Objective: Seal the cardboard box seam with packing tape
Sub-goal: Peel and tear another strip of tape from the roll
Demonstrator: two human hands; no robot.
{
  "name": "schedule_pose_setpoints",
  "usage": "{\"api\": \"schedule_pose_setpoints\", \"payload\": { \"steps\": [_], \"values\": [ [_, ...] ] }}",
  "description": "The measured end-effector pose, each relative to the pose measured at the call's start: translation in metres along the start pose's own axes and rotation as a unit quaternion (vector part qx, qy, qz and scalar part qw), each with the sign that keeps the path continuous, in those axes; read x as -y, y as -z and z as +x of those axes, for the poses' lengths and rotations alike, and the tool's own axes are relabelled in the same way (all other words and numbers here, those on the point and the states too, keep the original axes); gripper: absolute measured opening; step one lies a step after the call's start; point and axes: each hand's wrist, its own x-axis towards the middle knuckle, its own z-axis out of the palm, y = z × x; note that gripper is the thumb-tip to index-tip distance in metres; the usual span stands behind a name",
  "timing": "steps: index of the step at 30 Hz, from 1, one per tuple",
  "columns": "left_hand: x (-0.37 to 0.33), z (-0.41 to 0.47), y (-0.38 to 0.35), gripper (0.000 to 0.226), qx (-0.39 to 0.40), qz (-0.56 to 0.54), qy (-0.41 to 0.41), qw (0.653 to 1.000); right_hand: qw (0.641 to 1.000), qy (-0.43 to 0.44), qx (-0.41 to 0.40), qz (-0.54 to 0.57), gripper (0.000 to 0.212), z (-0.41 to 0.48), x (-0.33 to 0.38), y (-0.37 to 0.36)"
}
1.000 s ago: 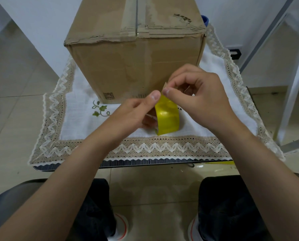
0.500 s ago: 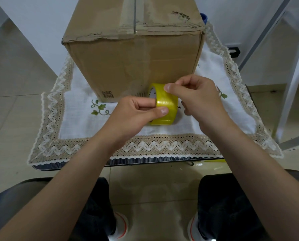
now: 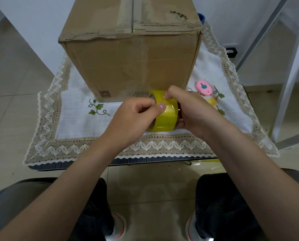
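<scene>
A tall cardboard box [image 3: 131, 54] stands at the back of the cloth-covered table, its top seam [image 3: 132, 14] running away from me with old torn tape on it. In front of the box, just above the cloth, both hands hold a yellow roll of packing tape [image 3: 166, 117]. My left hand [image 3: 133, 119] grips the roll's left side, thumb pressed on the tape's outer face. My right hand [image 3: 194, 112] grips the right side, forefinger tip on top of the roll near the thumb.
A pink, round-bodied small cutter [image 3: 204, 87] lies on the white lace-edged cloth [image 3: 72, 108] right of the box, beside my right hand. White metal frame legs [image 3: 287, 80] stand to the right. My knees and shoes show below the table edge.
The roll has been turned from edge-on to lying crosswise and has sunk lower. My right hand has slid from pinching at the top to gripping the roll's right side, uncovering the pink cutter.
</scene>
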Motion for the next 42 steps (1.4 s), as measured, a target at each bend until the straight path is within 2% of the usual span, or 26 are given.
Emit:
{"api": "schedule_pose_setpoints", "payload": {
  "steps": [5,8,10,12,14,18,20,24,28,30,35,42],
  "values": [
    [-0.005,0.002,0.006,0.062,0.023,0.011,-0.043,0.999,0.999,0.035,0.017,-0.007,0.014,-0.007,0.011,0.009],
    [-0.007,0.006,0.002,0.068,0.039,0.011,-0.056,0.998,0.994,0.083,-0.008,-0.074,0.022,-0.013,0.021,0.023],
    [-0.008,0.008,-0.005,0.055,0.043,0.010,-0.049,0.998,0.986,0.094,-0.010,-0.135,0.030,-0.019,0.028,0.033],
    [-0.011,0.010,-0.012,0.028,0.028,-0.002,-0.026,0.999,0.973,0.099,-0.045,-0.202,0.040,-0.025,0.036,0.048],
    [-0.015,0.013,-0.019,0.026,0.020,-0.013,-0.007,1.000,0.955,0.123,-0.108,-0.249,0.041,-0.026,0.042,0.067],
    [-0.014,0.028,-0.025,0.028,-0.010,-0.014,0.016,1.000,0.921,0.164,-0.172,-0.310,0.036,-0.014,0.035,0.097],
    [-0.011,0.036,-0.029,0.027,-0.025,-0.015,0.019,0.999,0.911,0.175,-0.199,-0.317,0.028,-0.004,0.030,0.104],
    [-0.005,0.043,-0.036,0.026,-0.025,0.039,0.039,0.998,0.867,0.207,-0.275,-0.361,0.009,0.017,0.022,0.115],
    [0.001,0.041,-0.037,0.025,-0.007,0.126,0.064,0.990,0.793,0.208,-0.322,-0.474,0.025,0.028,0.017,0.118],
    [0.000,0.039,-0.037,0.024,-0.004,0.155,0.067,0.986,0.770,0.196,-0.332,-0.508,0.024,0.032,0.014,0.120],
    [-0.003,0.038,-0.036,0.025,-0.002,0.176,0.072,0.982,0.751,0.163,-0.342,-0.541,0.009,0.041,0.005,0.122],
    [0.000,0.037,-0.035,0.023,0.011,0.170,0.071,0.983,0.732,0.135,-0.344,-0.572,0.018,0.040,0.002,0.119]
  ]
}}
